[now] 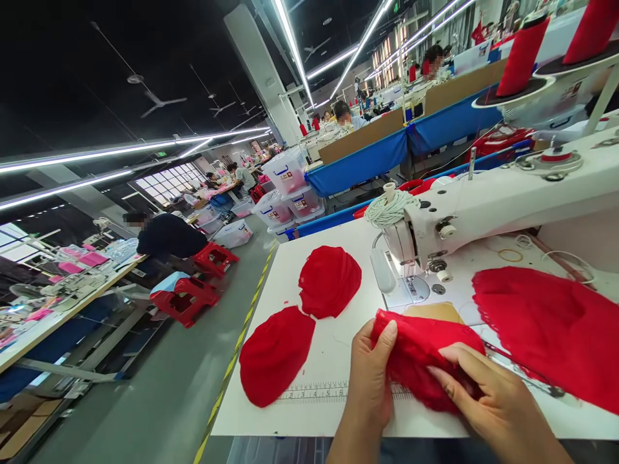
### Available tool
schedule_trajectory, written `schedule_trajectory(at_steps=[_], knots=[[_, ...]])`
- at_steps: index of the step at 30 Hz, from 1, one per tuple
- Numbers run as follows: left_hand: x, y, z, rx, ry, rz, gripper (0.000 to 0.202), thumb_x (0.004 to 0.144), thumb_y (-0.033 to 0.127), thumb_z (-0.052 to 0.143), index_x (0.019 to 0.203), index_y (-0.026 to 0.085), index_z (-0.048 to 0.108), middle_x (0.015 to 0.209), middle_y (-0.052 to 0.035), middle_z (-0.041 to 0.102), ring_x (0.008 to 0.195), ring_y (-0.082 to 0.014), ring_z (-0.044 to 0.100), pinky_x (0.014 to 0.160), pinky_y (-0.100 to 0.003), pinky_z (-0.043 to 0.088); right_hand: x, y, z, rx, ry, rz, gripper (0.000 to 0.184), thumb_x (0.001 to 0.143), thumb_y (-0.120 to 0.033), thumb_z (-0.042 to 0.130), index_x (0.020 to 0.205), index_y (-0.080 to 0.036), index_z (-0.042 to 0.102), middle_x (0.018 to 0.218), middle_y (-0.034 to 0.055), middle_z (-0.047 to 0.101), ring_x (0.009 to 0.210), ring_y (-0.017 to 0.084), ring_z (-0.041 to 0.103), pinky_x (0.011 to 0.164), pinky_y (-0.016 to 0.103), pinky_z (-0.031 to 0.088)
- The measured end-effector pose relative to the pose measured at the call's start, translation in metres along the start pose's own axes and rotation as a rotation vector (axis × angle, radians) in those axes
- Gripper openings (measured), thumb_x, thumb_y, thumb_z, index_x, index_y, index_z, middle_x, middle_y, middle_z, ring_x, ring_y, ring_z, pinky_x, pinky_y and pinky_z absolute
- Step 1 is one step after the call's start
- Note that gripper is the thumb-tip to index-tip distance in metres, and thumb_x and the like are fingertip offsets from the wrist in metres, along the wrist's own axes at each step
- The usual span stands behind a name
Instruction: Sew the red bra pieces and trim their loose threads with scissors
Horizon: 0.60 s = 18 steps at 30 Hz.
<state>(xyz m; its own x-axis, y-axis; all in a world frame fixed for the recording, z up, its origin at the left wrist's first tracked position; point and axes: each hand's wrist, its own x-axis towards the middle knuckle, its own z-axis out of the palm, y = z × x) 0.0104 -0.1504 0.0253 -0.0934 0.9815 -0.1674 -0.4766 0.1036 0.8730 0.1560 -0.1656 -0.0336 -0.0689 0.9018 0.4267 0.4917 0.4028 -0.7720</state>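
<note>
Crumpled red fabric [420,345] lies between left grip [371,364] and right grip [486,390], both pinched on it, over the white worktop [275,422]; a white sewing machine [488,209] blocks beyond, two rounded red cloth panels [329,281] leftward.

A sewing workshop: a sewing machine [474,209] at three o'clock, red thread cones [523,57] at two, tube lights [294,48] at twelve, stacked bins [290,174] at eleven and a seated co-worker [171,235] at nine

Cloth [420,345] in left grip [370,364]: matt, rough-edged fabric
Counter [333,412]: smooth, slightly glossy
Sewing machine [488,212] beyond left grip: glossy painted metal
Needle plate [418,291]: shiny metal
</note>
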Motion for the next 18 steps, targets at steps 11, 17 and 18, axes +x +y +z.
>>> schedule_trajectory(at_steps=[11, 17, 18], knots=[[-0.005, -0.001, 0.007, 0.221, 0.049, 0.073, 0.026, 0.075, 0.038, 0.076, 0.075, 0.015, 0.067, 0.067, 0.0007, 0.058, 0.065, -0.0126, 0.05, 0.065, -0.023, 0.043, 0.013, -0.019, -0.003, 0.164, 0.032, 0.188, 0.036, 0.089, -0.06, 0.053, 0.084, -0.027, 0.068, 0.074, -0.0007, 0.07, 0.061, 0.017, 0.062, 0.059, 0.026, 0.05], [-0.004, 0.004, 0.005, 0.31, 0.031, 0.121, 0.033, 0.082, 0.043, 0.068, 0.066, 0.015, 0.061, 0.064, 0.0015, 0.052, 0.063, -0.0116, 0.042, 0.062, -0.022, 0.038, 0.017, -0.026, -0.001, 0.187, -0.037, 0.22, 0.037, 0.087, -0.06, 0.053, 0.085, -0.026, 0.066, 0.071, -0.0016, 0.068, 0.057, 0.016, 0.06, 0.054, 0.026, 0.047], [-0.005, 0.005, 0.006, 0.34, 0.02, 0.134, 0.032, 0.083, 0.042, 0.068, 0.065, 0.015, 0.061, 0.064, 0.0013, 0.052, 0.064, -0.012, 0.042, 0.063, -0.023, 0.038, 0.019, -0.029, 0.0, 0.175, -0.053, 0.241, 0.039, 0.087, -0.062, 0.053, 0.085, -0.026, 0.066, 0.069, -0.0019, 0.067, 0.056, 0.016, 0.059, 0.053, 0.026, 0.046]])
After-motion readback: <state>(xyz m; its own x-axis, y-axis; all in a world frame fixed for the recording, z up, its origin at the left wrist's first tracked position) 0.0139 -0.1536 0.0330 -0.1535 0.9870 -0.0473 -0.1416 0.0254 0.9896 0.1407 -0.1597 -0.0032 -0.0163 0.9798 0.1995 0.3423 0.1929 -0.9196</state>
